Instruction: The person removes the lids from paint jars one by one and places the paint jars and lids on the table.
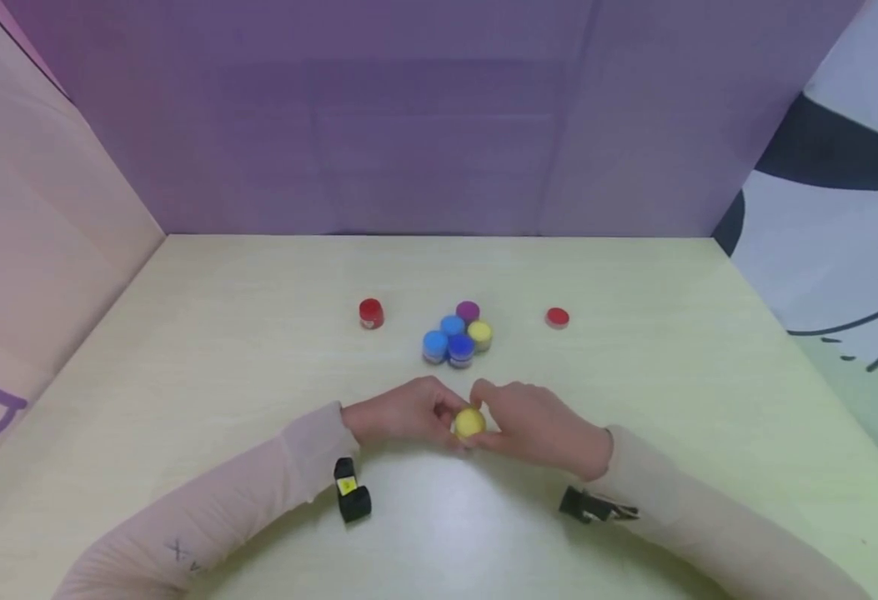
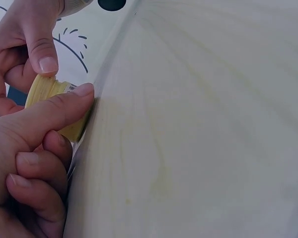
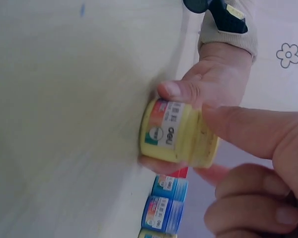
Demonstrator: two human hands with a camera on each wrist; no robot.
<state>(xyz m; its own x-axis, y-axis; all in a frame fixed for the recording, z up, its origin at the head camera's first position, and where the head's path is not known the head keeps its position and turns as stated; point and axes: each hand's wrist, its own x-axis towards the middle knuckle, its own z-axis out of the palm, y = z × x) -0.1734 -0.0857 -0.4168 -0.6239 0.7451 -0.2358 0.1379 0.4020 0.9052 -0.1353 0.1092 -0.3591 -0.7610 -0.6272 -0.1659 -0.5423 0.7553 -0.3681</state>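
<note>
Red jar (image 1: 371, 314) stands alone at left; left hand (image 1: 407, 412) curls round the body of a yellow jar (image 1: 470, 423), likely to steady it, just this side of 5 bunched jars (image 1: 452, 326). Right hand (image 1: 542, 422) pinches its lid (image 3: 206, 145), thumb and finger, presumably for purchase; flat red disc (image 1: 557, 317) beyond.

Head view: mod. bright, even; pale glare on worktop (image 1: 446, 533), bottom ctr.; soft shadows beside both sleeves (image 1: 217, 492). L. wrist view: dimmer, greyish, worktop detail soft. R. wrist view: worktop hazy, jar label (image 3: 165, 124) partly legible.
</note>
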